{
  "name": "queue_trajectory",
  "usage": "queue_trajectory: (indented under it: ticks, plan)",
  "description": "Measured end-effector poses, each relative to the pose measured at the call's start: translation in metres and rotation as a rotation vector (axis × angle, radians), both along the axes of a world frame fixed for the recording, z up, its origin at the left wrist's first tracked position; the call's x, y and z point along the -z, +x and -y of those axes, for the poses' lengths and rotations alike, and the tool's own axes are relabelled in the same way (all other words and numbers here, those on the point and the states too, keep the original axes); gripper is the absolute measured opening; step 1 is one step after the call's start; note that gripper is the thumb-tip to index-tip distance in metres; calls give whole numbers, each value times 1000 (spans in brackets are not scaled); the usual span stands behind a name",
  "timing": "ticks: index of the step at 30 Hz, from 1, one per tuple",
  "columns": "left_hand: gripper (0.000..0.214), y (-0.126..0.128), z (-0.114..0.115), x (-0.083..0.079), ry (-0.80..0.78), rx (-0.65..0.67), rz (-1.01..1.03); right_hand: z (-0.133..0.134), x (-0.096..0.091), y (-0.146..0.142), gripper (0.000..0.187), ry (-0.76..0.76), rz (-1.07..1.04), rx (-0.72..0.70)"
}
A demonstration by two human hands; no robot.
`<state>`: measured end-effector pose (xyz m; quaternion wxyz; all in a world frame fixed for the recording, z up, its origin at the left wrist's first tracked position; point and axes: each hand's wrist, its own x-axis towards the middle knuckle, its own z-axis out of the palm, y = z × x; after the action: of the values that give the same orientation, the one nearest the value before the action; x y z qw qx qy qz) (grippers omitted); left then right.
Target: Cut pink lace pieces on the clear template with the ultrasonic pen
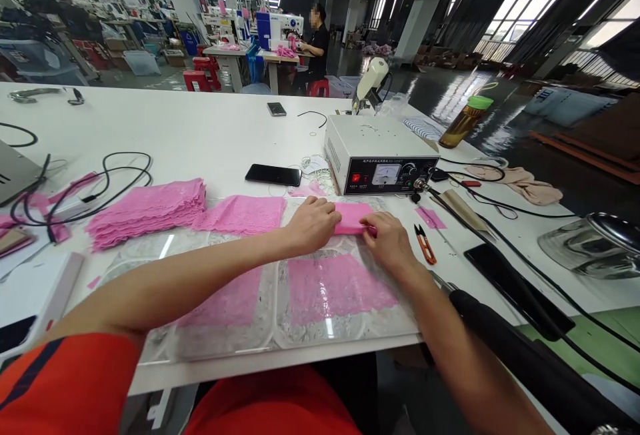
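Note:
A pink piece of fabric (352, 215) lies stretched between my hands, just in front of the grey-white control box. My left hand (314, 223) is closed over its left end, with the fingertips curled down and partly hidden. At the right end, my right hand (387, 240) pinches the edge between thumb and fingers. Beneath my forearms is a clear plastic sheet or tray (274, 301), with pink lacy pieces (340, 288) seen through or on it; I cannot tell which. To the left sit a stack of pink lace pieces (150, 211) and a smaller pink pile (241, 213).
The control box (390, 155) with a dial stands behind my hands. Orange thread snips (424, 244) and a black-handled tool (480, 321) with cables lie right. A phone (273, 175), bottle (465, 121) and glass jar (590, 245) are on the table. A person (316, 45) sits at a sewing machine.

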<state>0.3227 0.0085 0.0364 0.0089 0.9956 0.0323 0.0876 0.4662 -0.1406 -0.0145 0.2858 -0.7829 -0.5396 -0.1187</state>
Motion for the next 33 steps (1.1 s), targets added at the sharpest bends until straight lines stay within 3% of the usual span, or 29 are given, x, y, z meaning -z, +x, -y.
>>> queue_trajectory:
  ticks: [4, 10, 16, 24, 33]
  plan:
    - [21, -46, 15, 1, -9, 129, -38, 34, -1, -26, 18, -32, 61, -75]
    - [15, -95, 39, 22, -86, 269, -32, 78, 1, -59, 19, -58, 213, -269]
    - [18, -101, 46, 29, -80, 252, -11, 93, -7, -64, 18, -87, 181, -293]
    - [22, -108, 46, 22, -92, 282, -17, 102, -10, -66, 20, -88, 211, -309]
    - [26, -109, 39, 21, -321, 259, 20, 87, -11, -71, 14, -43, 201, -289]
